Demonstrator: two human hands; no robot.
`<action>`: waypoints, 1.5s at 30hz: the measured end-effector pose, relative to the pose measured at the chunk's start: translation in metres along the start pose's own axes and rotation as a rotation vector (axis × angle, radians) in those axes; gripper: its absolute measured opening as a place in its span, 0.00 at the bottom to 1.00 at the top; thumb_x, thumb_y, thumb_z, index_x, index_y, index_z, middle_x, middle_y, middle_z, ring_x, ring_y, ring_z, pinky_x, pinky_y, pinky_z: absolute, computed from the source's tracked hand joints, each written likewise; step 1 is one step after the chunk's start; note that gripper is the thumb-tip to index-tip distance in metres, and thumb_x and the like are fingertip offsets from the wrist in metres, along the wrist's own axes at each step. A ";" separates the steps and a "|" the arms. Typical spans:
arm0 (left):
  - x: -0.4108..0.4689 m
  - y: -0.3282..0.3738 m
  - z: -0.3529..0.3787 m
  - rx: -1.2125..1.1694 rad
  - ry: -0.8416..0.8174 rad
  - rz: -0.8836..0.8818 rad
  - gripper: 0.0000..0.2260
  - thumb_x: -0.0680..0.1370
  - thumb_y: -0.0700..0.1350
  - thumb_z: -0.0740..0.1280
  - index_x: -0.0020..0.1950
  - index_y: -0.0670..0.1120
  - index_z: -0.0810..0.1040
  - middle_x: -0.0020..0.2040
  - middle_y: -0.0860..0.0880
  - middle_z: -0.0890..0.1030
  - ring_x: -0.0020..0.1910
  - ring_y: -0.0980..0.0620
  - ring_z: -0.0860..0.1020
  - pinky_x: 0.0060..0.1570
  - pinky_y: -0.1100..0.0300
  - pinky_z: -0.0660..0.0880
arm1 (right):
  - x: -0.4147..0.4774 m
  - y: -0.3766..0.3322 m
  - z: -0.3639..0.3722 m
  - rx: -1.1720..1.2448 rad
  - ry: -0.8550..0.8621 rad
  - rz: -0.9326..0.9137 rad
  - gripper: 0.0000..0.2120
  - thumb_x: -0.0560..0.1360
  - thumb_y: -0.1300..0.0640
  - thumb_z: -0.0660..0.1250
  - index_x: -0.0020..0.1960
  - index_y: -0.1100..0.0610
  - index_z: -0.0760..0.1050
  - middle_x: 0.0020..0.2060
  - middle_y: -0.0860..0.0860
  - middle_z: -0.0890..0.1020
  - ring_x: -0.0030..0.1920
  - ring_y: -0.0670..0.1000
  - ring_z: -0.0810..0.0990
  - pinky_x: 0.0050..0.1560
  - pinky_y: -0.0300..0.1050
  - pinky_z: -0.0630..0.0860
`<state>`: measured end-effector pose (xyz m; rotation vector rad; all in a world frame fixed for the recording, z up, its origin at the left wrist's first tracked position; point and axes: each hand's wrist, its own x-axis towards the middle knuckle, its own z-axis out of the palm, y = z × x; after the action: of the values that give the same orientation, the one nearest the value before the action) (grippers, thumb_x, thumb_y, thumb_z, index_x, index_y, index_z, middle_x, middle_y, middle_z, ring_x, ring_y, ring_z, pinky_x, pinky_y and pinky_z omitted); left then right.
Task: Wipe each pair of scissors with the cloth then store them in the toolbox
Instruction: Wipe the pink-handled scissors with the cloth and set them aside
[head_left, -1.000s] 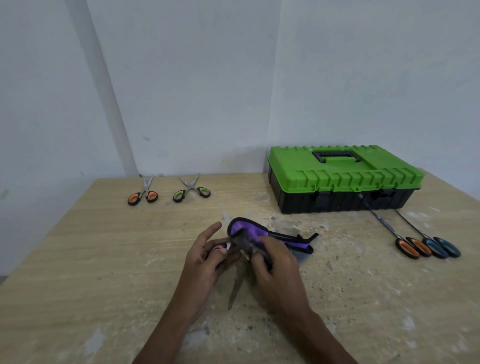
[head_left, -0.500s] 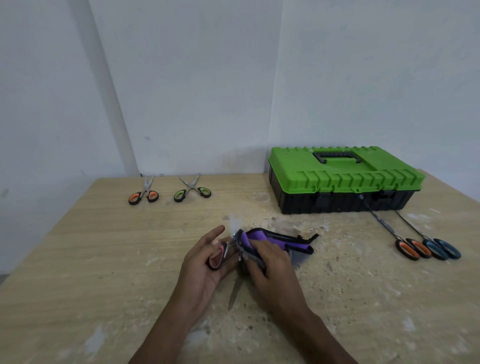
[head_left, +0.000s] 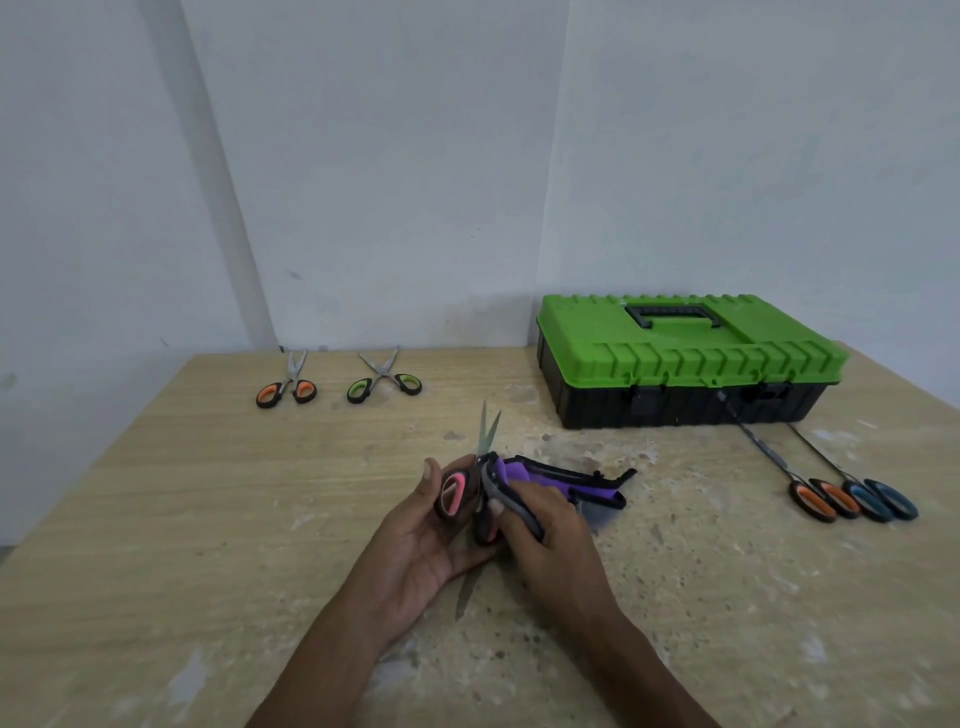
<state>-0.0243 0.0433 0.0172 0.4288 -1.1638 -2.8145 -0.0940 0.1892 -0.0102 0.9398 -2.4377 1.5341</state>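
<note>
- Since a second ago, the pink-handled scissors (head_left: 487, 439) have swung up out of the cloth (head_left: 566, 486). Their blades now stand bare and the cloth sits down at the pivot.
- The counter (head_left: 208, 519) carries everything, with the toolbox (head_left: 685, 358) at its far side, lid down and apparently latched.
- Our left hand (head_left: 415, 540) lies in front of the toolbox and off its left end, fingers curled round the pink handle loop.
- Our right hand (head_left: 550, 540), the nearer one to the toolbox, pinches the cloth against the scissors' pivot.
- The cloth trails from that hand toward the toolbox's front and rests on the counter.
- The held scissors' long axis runs away from us, roughly parallel to the toolbox's left end, with the tips slightly parted.
- We judge that storing them means a carry rightward to the toolbox, and the closed lid stands in the way first.
- The long orange pair (head_left: 810, 496) and long blue pair (head_left: 883, 499) lie at the toolbox's front right, tips reaching its latch side. They may crowd the latches.
- The small orange pair (head_left: 287, 387) and green pair (head_left: 384, 382) lie well off the toolbox's left end, blades open, clear of the route.
</note>
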 end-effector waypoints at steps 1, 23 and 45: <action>-0.001 0.000 0.000 -0.017 -0.011 -0.008 0.25 0.79 0.58 0.62 0.66 0.41 0.81 0.65 0.37 0.81 0.61 0.41 0.82 0.60 0.40 0.80 | 0.000 0.000 0.000 -0.001 -0.007 -0.006 0.09 0.80 0.48 0.64 0.57 0.45 0.80 0.46 0.40 0.81 0.51 0.44 0.77 0.52 0.50 0.75; 0.007 -0.005 -0.008 0.619 0.162 0.454 0.18 0.74 0.53 0.70 0.62 0.52 0.81 0.55 0.52 0.86 0.56 0.52 0.84 0.54 0.55 0.81 | -0.005 -0.019 0.011 -0.086 0.014 -0.072 0.16 0.83 0.44 0.58 0.69 0.41 0.72 0.56 0.30 0.77 0.59 0.33 0.71 0.62 0.39 0.67; 0.013 -0.008 -0.004 0.558 -0.012 0.323 0.20 0.78 0.53 0.62 0.70 0.57 0.75 0.65 0.55 0.82 0.65 0.53 0.80 0.66 0.51 0.76 | 0.008 -0.026 0.013 -0.297 0.233 -0.138 0.13 0.78 0.50 0.70 0.61 0.49 0.75 0.50 0.41 0.78 0.51 0.43 0.72 0.51 0.41 0.70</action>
<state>-0.0351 0.0438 0.0058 0.2196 -1.8298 -2.1990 -0.0827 0.1675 0.0072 0.8031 -2.2970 1.1257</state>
